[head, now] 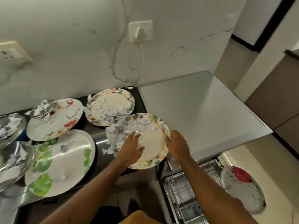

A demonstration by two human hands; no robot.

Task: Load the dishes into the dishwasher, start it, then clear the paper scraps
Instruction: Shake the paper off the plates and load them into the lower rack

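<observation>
A floral-rimmed plate (152, 141) is tilted at the counter's right end, with paper scraps (119, 131) sliding off its upper left side. My right hand (178, 146) grips its right rim. My left hand (131, 148) lies flat on the plate's face with straight fingers, touching the scraps. A second floral plate (113, 102) with scraps sits behind it. A red-flower plate (56, 120) and a green-leaf plate (64, 160) lie to the left. The open dishwasher rack (186, 191) is at lower right, with a red-flower plate (242, 189) standing in it.
Glass bowls (13, 159) holding scraps stand at the far left, and a small glass bowl (43, 109) rests on the red-flower plate. The dishwasher's steel top (202, 110) lies to the right. A plug and cord (141, 34) hang on the marble wall.
</observation>
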